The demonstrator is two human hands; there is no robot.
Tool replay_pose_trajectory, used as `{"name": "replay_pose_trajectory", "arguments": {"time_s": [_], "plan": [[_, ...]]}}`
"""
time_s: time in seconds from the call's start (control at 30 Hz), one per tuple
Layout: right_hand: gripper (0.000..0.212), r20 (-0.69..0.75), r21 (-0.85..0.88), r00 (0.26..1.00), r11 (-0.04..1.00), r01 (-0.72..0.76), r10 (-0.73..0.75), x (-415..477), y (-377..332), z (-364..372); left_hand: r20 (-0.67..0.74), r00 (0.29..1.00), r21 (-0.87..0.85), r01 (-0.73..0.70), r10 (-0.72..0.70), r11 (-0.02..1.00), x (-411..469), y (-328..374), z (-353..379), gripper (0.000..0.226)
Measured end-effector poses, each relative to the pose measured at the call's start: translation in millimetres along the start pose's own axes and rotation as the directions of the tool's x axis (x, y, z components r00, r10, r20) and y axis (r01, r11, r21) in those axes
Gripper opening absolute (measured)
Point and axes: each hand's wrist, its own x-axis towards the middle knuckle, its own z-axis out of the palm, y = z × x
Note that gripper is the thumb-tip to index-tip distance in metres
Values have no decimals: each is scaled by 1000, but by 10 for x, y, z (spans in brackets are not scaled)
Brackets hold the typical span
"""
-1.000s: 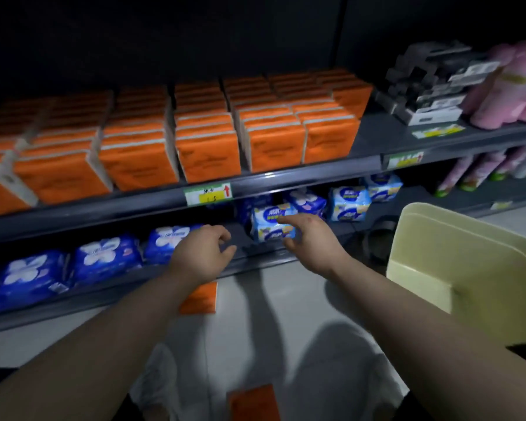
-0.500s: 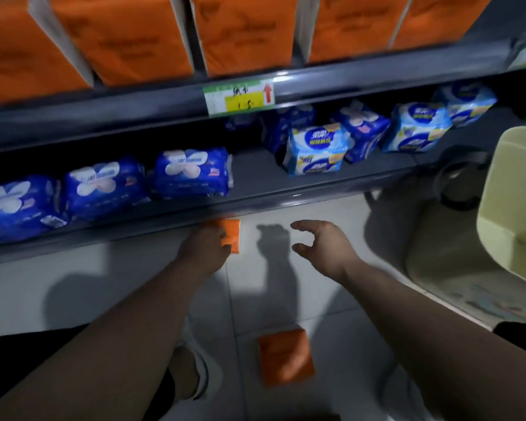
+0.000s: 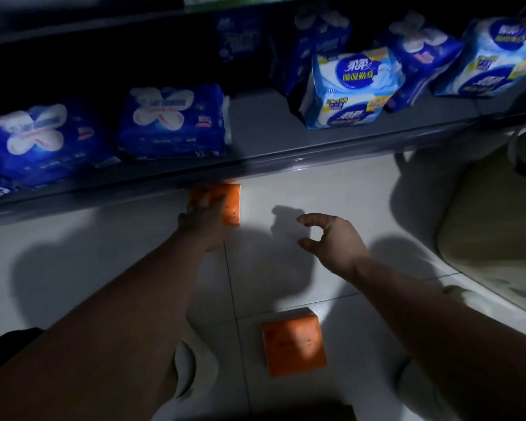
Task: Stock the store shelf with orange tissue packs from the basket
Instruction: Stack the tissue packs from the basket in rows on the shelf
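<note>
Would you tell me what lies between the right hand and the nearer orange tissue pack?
In the head view, only bare, shadowed floor tile separates the right hand from that orange tissue pack.

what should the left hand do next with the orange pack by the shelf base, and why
Probably close the fingers on the orange pack and lift it: the left hand lies over it on the floor, its grip blurred, and the right hand is empty.
</note>
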Motion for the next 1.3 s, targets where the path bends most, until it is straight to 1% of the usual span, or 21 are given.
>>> {"name": "replay_pose_trajectory", "arguments": {"time_s": [0.07,0.17,0.2,0.27,0.33,0.4,0.43,0.5,0.57,0.63,0.7,0.77,0.83,0.87,0.9,0.97,1.0,1.07,1.13,1.2,1.3], "plan": [[41,-1,9,1000,1000,-3,3,21,50,18,-1,1000,20,-5,5,1000,31,-1,58,75],[41,-6,-5,1000,1000,-9,9,38,122,43,-75,996,71,-36,41,997,1,17,153,70],[41,-8,-21,1000,1000,-8,8,36,145,55,-100,993,64,-59,65,996,-17,33,183,65],[41,-11,-41,1000,999,-8,8,25,195,82,-120,988,-15,-98,95,995,-53,74,213,59],[41,-5,-54,1000,998,-20,20,0,242,112,-151,984,-41,-106,98,994,-81,96,225,66],[41,6,-68,999,997,-35,36,-36,298,144,-226,960,98,-145,164,985,-91,108,232,79],[41,12,-76,999,996,-44,45,-56,328,161,-234,947,162,-183,218,970,-85,107,242,84],[42,24,-76,998,995,-63,65,-95,390,193,-151,945,208,-256,290,944,-54,119,251,94],[43,39,-79,996,994,-80,83,-134,446,218,-60,950,221,-287,306,932,-10,144,226,98],[45,56,-102,995,992,-74,80,-173,492,246,-90,950,271,-265,298,925,9,161,204,90],[47,77,-114,995,992,-56,65,-213,541,279,-119,957,307,-219,266,926,-6,164,209,73],[50,114,-124,992,991,-41,55,-260,590,327,-123,968,318,-170,218,933,-45,133,238,58],[52,164,-137,986,991,-9,31,-316,639,389,-122,971,305,-160,206,939,-89,67,269,53],[53,188,-147,982,989,14,14,-347,656,423,-103,973,271,-174,208,947,-113,21,284,53],[53,207,-157,978,987,38,-5,-379,670,459,-70,978,190,-181,198,965,-145,-26,290,56],[57,234,-166,971,982,90,-50,-441,702,525,-31,990,-70,-143,141,987,-236,-93,295,58],[60,245,-181,967,977,110,-64,-468,715,557,-60,993,-185,-116,106,976,-293,-115,297,57],[67,276,-228,959,964,136,-69,-512,740,616,-145,989,-338,-77,28,938,-398,-130,292,64],[77,332,-282,940,943,173,-73,-541,775,672,-187,982,-433,-70,-14,899,-494,-120,294,75],[85,378,-362,923,906,219,-72,-578,814,734,-190,981,-483,-54,-45,874,-573,-111,298,84],[85,396,-487,914,825,286,-84,-646,872,837,-192,977,-562,-33,-92,827,-643,-92,324,88]]}}
